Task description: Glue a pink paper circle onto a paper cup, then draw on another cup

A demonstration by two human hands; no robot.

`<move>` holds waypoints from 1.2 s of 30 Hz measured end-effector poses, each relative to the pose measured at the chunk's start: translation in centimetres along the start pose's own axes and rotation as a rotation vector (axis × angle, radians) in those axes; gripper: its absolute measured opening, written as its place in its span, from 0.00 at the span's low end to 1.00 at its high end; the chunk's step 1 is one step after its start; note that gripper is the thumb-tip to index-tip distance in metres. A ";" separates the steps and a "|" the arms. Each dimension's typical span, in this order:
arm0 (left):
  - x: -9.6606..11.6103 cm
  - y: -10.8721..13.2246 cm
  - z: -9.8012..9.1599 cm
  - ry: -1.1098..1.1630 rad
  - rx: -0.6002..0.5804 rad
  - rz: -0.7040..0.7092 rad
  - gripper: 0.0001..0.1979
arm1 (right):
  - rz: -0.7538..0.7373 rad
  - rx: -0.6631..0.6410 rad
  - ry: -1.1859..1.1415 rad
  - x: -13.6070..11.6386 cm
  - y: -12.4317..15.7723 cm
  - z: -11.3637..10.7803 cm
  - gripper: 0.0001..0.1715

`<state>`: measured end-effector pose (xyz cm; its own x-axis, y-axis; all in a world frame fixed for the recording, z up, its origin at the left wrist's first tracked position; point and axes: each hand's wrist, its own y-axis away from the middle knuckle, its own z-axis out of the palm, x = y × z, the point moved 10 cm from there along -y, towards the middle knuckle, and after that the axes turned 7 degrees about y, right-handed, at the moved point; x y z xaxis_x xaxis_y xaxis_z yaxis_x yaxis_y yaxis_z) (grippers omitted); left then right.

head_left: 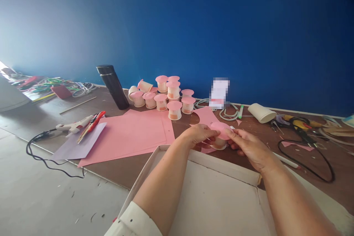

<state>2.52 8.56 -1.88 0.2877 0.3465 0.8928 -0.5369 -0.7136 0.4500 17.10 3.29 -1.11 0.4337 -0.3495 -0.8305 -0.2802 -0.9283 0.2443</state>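
The small cup (pixel 219 143) stood upright, or nearly so, just beyond the far edge of the white box (pixel 224 167), right of the pink sheets (pixel 138 131). Both hands were grasping it: the left hand (pixel 199 134) pinched the left side of its pink cap (pixel 218 128), while the right hand (pixel 249 146) had its thumb on the cap's right side and fingers curled round the cup; how firmly, I could not tell. It looked like paper, so probably light, easily dented and not very slippery; the stiffer wall seemed the better hold, the thin rim likely to bend. On the far side, at least eleven capped cups (pixel 174 114) could be counted, overlaps hiding the exact number. There were also one flask (pixel 114 87), one glue gun (pixel 74 125), one cutter (pixel 91 126), one purple sheet (pixel 80 145), one green marker (pixel 241 111) and, far right, one larger cup (pixel 261 113).
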 end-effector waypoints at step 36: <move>0.3 -1.6 -1.7 0.107 0.175 0.168 0.22 | -0.007 0.113 -0.090 0.9 -1.0 -1.0 0.34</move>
<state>2.11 10.84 -2.24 0.1156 0.2696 0.9560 -0.4217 -0.8581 0.2929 18.59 3.76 -1.65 0.3590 -0.3252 -0.8748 -0.3739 -0.9089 0.1845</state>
